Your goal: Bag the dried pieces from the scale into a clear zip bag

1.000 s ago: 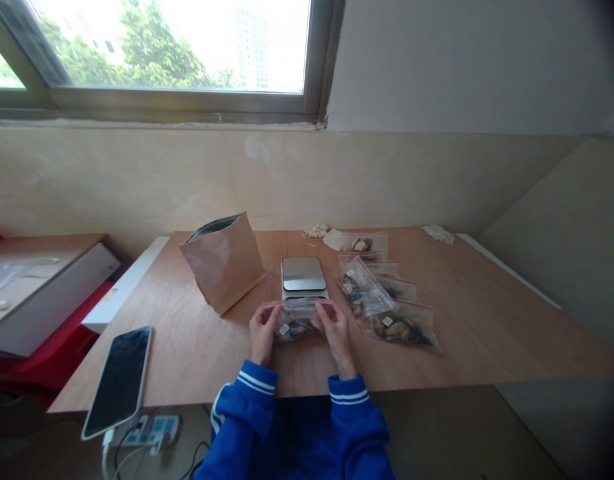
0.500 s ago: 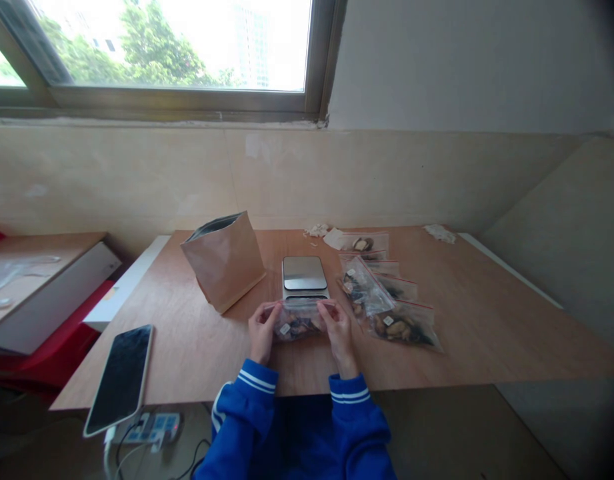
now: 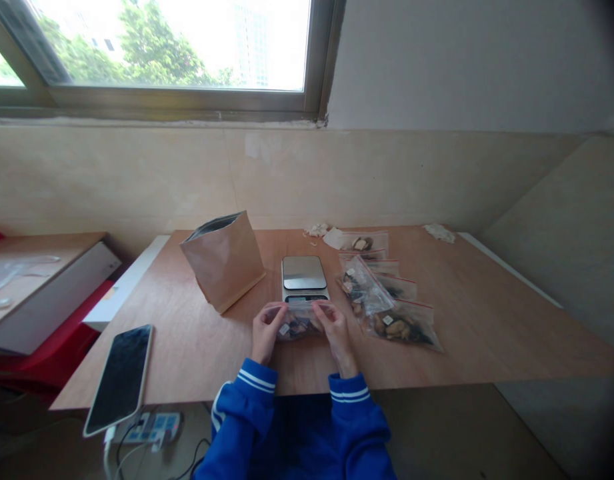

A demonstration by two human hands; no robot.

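Note:
A clear zip bag (image 3: 297, 325) with dark dried pieces and a small white label lies at the table's front, just before a kitchen scale (image 3: 304, 275). My left hand (image 3: 267, 331) pinches its top edge on the left side. On the right side my right hand (image 3: 335, 331) pinches the same edge between thumb and finger. The scale has a bare metal plate, and part of its display shows above the bag. I cannot tell whether the bag's seal is closed.
Several filled zip bags (image 3: 404, 327) overlap to the right of the scale. A brown paper pouch (image 3: 227, 263) stands at the left with its top gaping. A phone (image 3: 121, 377) on a cable lies over the front left edge. White scraps (image 3: 439, 233) lie at the back.
Both hands have come closer together along the bag's top edge, and the edge sits slightly lower. More of the scale's display is visible.

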